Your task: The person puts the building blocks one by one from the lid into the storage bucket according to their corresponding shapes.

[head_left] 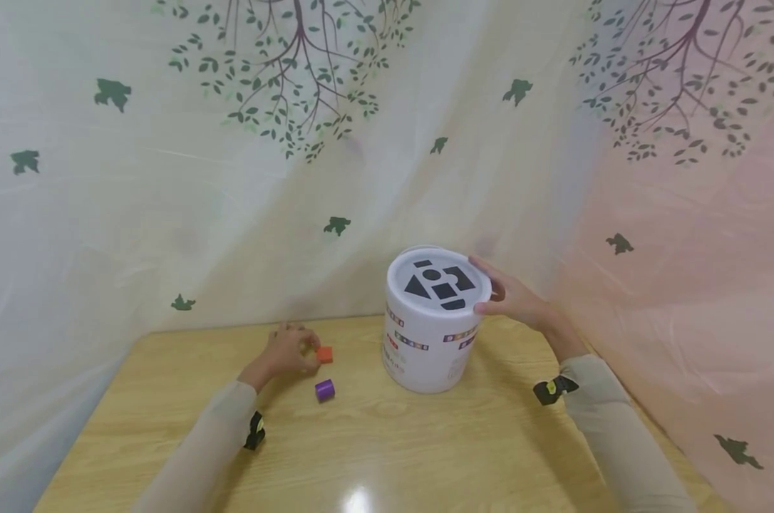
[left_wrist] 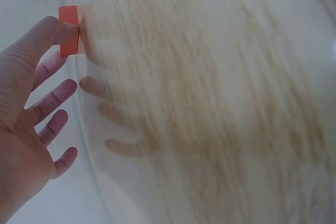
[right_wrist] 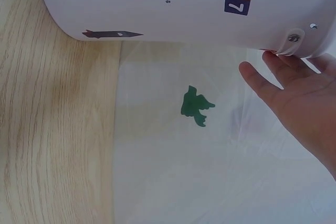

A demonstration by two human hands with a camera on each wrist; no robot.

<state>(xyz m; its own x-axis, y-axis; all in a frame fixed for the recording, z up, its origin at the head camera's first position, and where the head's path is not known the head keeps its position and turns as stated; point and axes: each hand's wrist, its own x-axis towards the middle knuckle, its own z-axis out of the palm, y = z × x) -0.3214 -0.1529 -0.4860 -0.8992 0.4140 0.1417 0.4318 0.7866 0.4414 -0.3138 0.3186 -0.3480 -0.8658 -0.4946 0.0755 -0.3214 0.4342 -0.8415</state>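
My left hand (head_left: pixel 291 349) pinches a small orange block (head_left: pixel 324 355) between thumb and index finger, low over the table's back left. In the left wrist view the orange block (left_wrist: pixel 69 31) stands on edge at the thumb tip, the other fingers spread apart. A purple cylinder block (head_left: pixel 325 390) lies on the table just nearer than that hand. To the right stands a white bucket (head_left: pixel 425 349), its lid (head_left: pixel 400 269) cut with several dark shaped holes. My right hand (head_left: pixel 512 296) rests thumb and fingers, fairly straight, against the lid's right edge.
The wooden table (head_left: pixel 387 456) ends at a hanging cloth (head_left: pixel 246 235) printed with branches and green birds, close behind the bucket. Another pinkish cloth (head_left: pixel 682 306) hangs along the right side. The bucket's strap fastener (right_wrist: pixel 294 38) shows near my right fingers.
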